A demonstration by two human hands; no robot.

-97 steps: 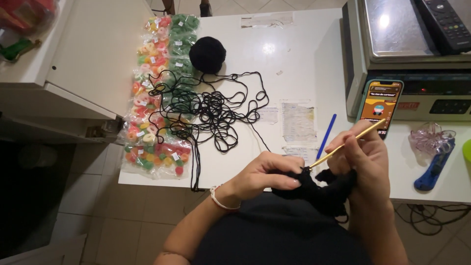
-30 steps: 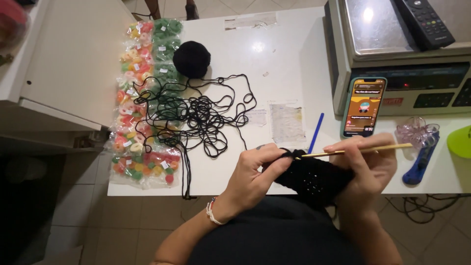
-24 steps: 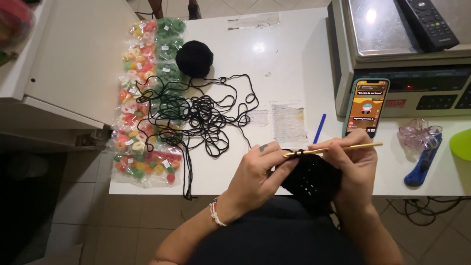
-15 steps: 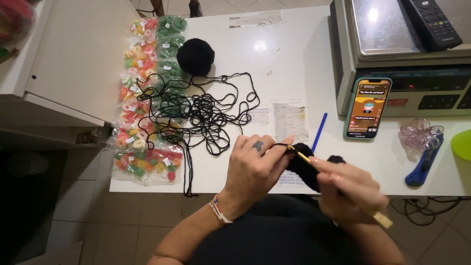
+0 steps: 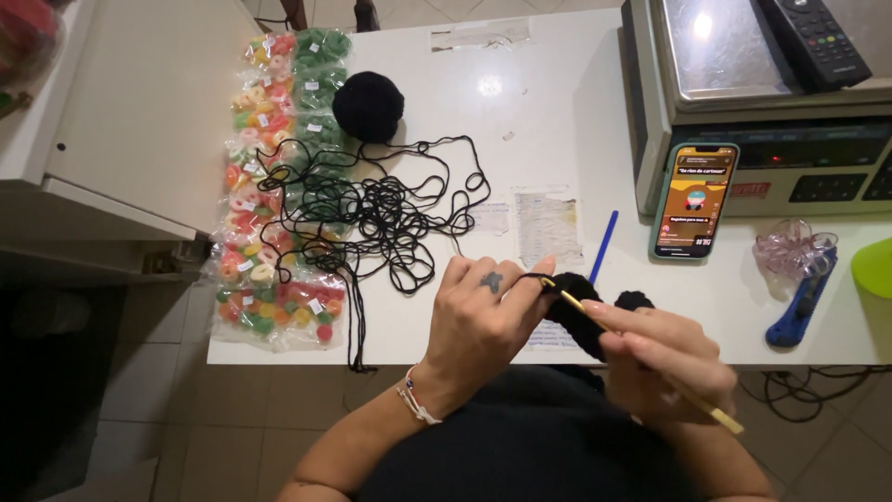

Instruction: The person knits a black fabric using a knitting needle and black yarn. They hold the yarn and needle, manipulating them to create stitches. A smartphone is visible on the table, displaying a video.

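Grip: 2 hands, R hand (image 5: 664, 358) w/ 1 crochet hook (image 5: 641, 358), L hand (image 5: 483, 321) w/ 1 black piece (image 5: 578, 311)

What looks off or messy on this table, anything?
The black yarn is the odd bit: pulled off the ball, it lies in a loose tangled sprawl across the white table and over the candy bags. Otherwise, nothing spilled or broken shows. Both hands, left hand and right hand, work a black crochet piece.

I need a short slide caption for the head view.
Two bare hands work black crocheted fabric with a wooden crochet hook.
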